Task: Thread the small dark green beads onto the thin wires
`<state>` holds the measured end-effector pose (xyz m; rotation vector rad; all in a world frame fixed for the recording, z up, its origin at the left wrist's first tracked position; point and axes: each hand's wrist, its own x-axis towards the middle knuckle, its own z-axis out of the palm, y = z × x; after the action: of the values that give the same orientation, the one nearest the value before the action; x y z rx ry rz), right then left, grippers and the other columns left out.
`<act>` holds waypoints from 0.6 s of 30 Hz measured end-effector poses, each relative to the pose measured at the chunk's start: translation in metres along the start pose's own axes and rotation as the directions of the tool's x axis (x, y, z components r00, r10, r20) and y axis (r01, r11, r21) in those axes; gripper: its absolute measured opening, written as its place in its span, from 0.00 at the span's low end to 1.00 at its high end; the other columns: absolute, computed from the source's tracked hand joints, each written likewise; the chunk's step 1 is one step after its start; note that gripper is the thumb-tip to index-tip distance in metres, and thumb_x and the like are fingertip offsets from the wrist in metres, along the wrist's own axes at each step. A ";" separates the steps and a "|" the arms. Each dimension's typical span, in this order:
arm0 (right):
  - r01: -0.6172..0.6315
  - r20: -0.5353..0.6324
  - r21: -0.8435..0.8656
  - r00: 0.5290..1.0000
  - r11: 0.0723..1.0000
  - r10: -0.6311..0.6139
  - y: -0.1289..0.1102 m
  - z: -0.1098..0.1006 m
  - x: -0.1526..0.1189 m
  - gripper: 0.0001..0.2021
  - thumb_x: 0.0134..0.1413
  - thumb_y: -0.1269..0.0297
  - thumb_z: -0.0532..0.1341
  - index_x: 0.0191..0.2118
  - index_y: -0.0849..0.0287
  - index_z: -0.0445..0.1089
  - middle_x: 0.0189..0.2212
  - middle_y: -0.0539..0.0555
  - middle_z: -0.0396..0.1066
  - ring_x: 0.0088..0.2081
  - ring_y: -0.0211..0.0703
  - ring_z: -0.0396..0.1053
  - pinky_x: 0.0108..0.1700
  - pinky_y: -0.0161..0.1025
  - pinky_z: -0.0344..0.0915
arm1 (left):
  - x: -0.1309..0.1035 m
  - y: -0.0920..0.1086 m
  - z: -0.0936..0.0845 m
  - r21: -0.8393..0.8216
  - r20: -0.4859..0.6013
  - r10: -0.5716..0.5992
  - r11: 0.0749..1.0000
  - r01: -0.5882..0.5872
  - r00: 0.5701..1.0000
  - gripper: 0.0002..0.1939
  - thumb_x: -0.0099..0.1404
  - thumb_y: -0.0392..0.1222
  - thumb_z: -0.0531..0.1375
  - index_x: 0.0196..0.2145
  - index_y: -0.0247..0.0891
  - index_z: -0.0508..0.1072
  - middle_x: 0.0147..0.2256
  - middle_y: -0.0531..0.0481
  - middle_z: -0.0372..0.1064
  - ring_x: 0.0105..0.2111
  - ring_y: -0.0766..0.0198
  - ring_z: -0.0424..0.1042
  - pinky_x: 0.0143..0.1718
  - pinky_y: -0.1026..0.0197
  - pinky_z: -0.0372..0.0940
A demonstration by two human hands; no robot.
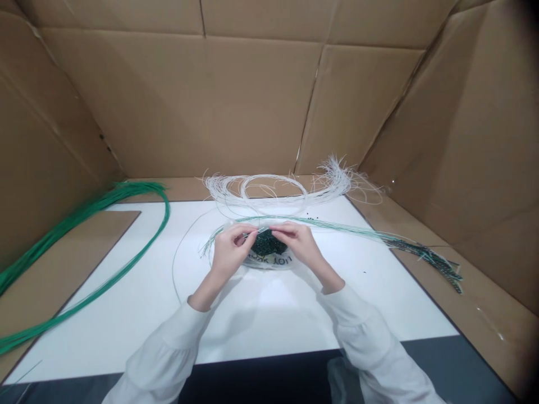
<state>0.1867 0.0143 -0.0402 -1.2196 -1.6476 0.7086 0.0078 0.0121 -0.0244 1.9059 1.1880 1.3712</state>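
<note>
My left hand (231,247) and my right hand (300,242) are raised close together, fingertips pinched. Between them runs a short stretch of thin pale wire (263,229), gripped from both sides. Just below lies a plastic bag (269,261) with printed letters, opened around a heap of small dark green beads (268,243). Behind the fingers, a bundle of light green wires (332,225) stretches to the right, its far ends thick with dark beads (438,264). One loose wire (173,269) curves over the board left of my left hand.
A coil of white wires (278,197) lies at the back. Looped green wires (138,255) cover the left side. A few stray beads (311,216) dot the white board (269,320). Cardboard walls (219,106) enclose the back and both sides.
</note>
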 end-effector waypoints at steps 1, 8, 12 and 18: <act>-0.017 -0.004 0.093 1.000 0.996 0.018 -0.002 0.000 -0.001 0.09 0.47 0.63 0.61 0.36 0.55 0.76 0.35 0.54 0.75 0.38 0.45 0.70 0.42 0.41 0.64 | 0.000 0.002 0.000 -0.018 -0.007 -0.008 1.000 0.008 1.000 0.08 0.56 0.40 0.59 0.26 0.35 0.75 0.30 0.46 0.74 0.22 0.69 0.66 0.18 0.68 0.56; -0.149 0.007 0.423 0.987 0.894 0.161 -0.017 0.002 -0.006 0.11 0.38 0.63 0.66 0.33 0.57 0.76 0.32 0.53 0.75 0.32 0.41 0.70 0.37 0.40 0.66 | -0.004 0.007 -0.001 -0.081 -0.022 -0.027 0.996 0.026 0.999 0.07 0.54 0.40 0.60 0.26 0.35 0.76 0.25 0.50 0.72 0.18 0.72 0.57 0.19 0.67 0.54; -0.197 0.027 0.528 0.976 0.826 0.215 -0.018 0.002 -0.007 0.12 0.38 0.63 0.67 0.35 0.57 0.76 0.32 0.52 0.75 0.31 0.39 0.69 0.38 0.40 0.66 | -0.006 0.006 -0.001 -0.056 -0.035 -0.013 0.998 0.011 0.999 0.07 0.54 0.41 0.61 0.26 0.36 0.77 0.24 0.50 0.72 0.18 0.71 0.57 0.19 0.67 0.55; -0.261 0.127 0.704 0.961 0.661 0.244 -0.021 0.002 -0.009 0.11 0.38 0.64 0.67 0.33 0.57 0.76 0.29 0.52 0.75 0.29 0.36 0.70 0.39 0.37 0.67 | -0.010 0.009 0.001 0.026 -0.051 0.070 0.997 -0.069 0.996 0.06 0.56 0.40 0.60 0.27 0.38 0.76 0.24 0.52 0.72 0.18 0.71 0.58 0.21 0.67 0.57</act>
<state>0.1768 -0.0009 -0.0260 -0.8484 -1.0234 1.3928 0.0105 -0.0006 -0.0227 1.9562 1.1779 1.4568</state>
